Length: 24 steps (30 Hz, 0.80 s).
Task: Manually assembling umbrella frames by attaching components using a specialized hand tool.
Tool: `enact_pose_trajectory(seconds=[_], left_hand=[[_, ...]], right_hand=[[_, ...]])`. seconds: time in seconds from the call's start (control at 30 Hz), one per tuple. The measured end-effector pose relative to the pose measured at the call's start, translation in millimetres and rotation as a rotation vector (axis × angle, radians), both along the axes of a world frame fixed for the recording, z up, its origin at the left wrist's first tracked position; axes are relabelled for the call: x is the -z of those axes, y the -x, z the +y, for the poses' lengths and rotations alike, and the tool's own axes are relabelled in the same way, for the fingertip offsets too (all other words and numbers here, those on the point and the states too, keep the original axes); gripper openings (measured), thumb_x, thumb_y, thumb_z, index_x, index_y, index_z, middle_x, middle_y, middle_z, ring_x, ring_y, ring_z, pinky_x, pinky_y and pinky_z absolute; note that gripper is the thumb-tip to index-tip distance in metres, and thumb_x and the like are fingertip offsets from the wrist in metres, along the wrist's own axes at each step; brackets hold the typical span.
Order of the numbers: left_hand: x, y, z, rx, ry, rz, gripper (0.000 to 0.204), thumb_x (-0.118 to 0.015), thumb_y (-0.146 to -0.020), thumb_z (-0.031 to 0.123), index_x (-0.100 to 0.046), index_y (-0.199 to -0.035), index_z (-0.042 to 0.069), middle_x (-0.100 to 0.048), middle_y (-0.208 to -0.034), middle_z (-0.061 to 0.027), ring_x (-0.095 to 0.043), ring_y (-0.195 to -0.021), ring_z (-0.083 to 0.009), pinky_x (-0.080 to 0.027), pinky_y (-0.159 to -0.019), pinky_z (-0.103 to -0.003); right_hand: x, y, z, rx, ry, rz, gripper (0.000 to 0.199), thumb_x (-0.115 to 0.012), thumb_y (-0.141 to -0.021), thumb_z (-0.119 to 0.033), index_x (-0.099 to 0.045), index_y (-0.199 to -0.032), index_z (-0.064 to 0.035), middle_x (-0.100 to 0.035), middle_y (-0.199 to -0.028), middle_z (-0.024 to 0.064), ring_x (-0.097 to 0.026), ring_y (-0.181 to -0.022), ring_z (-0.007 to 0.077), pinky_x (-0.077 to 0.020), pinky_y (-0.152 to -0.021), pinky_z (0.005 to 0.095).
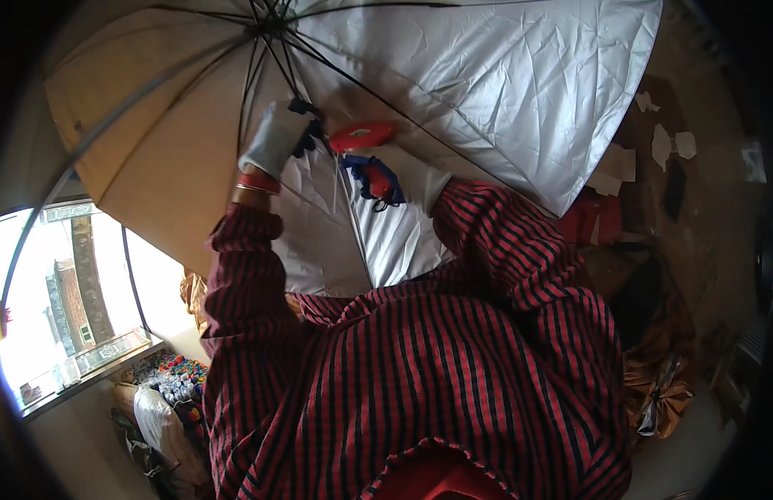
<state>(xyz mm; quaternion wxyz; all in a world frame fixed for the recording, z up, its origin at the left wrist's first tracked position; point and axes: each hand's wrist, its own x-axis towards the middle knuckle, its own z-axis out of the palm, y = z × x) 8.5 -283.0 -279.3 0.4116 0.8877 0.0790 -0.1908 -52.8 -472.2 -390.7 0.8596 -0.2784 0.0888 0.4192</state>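
An opened umbrella (pixel 495 71) spreads before me, its silvery inside and dark ribs facing me. My left hand (pixel 280 140), in a pale glove with dark fingers, is closed beside the ribs below the hub (pixel 270 29). One rib runs down to its fingers; what they pinch is hidden. My right hand (pixel 399 177), in a similar glove with dark blue fingertips, is curled just to the right. At its upper side it holds a red oval thing (pixel 361 136) with a pale centre, whose kind I cannot make out. A smaller patch of red shows among its fingers.
A bright window (pixel 78 292) with a sill is on the left. Below it lie a white bag (pixel 166 429) and a heap of small colourful pieces (pixel 178 375). Pale scraps (pixel 671 144) lie at the far right. A folded brown-orange umbrella-like bundle (pixel 660 400) is at the lower right.
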Motion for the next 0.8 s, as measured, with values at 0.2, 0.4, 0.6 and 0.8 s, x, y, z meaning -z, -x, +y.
enact_pose_trajectory(seconds=[0.2, 0.4, 0.6, 0.8], left_hand=[[-57, -46, 63, 0.095, -0.556, -0.024, 0.021, -0.056, -0.089, 0.022, -0.065, -0.092, 0.003, -0.065, -0.065, -0.0084, -0.059, -0.046, -0.0173, -0.042, -0.039, -0.029], [-39, -23, 100, 0.020, -0.968, -0.356, 0.035, -0.062, -0.086, 0.033, -0.064, -0.104, 0.003, -0.067, -0.084, -0.0160, -0.065, -0.075, -0.0293, -0.052, -0.064, -0.040], [14, 33, 21, -0.161, -0.569, -0.633, 0.036, -0.072, -0.081, 0.033, -0.066, -0.104, 0.005, -0.069, -0.074, -0.0082, -0.067, -0.064, -0.0246, -0.053, -0.065, -0.037], [43, 15, 10, -0.166, -0.396, -0.469, 0.026, -0.064, -0.084, 0.028, -0.069, -0.091, 0.003, -0.068, -0.075, -0.0137, -0.066, -0.064, -0.0262, -0.050, -0.057, -0.036]], right_hand=[[-8, -5, -8, 0.059, -0.158, -0.253, 0.028, -0.069, -0.089, -0.016, -0.062, -0.108, 0.0034, -0.070, -0.091, 0.0105, -0.068, -0.079, 0.0185, -0.0558, -0.069, 0.0299], [-17, -17, 0, 0.145, 0.233, -0.559, 0.035, -0.072, -0.085, -0.018, -0.061, -0.113, 0.0002, -0.068, -0.093, 0.0066, -0.067, -0.079, 0.0157, -0.0541, -0.072, 0.0289], [-39, -5, -15, 0.132, 0.390, -0.506, 0.045, -0.075, -0.081, -0.019, -0.058, -0.119, -0.0009, -0.067, -0.094, 0.0040, -0.063, -0.085, 0.0128, -0.0509, -0.076, 0.0292], [-7, -9, 0, 0.110, 0.628, -0.655, 0.036, -0.073, -0.082, -0.025, -0.064, -0.105, 0.0013, -0.066, -0.091, 0.0064, -0.062, -0.082, 0.0137, -0.0501, -0.074, 0.0301]])
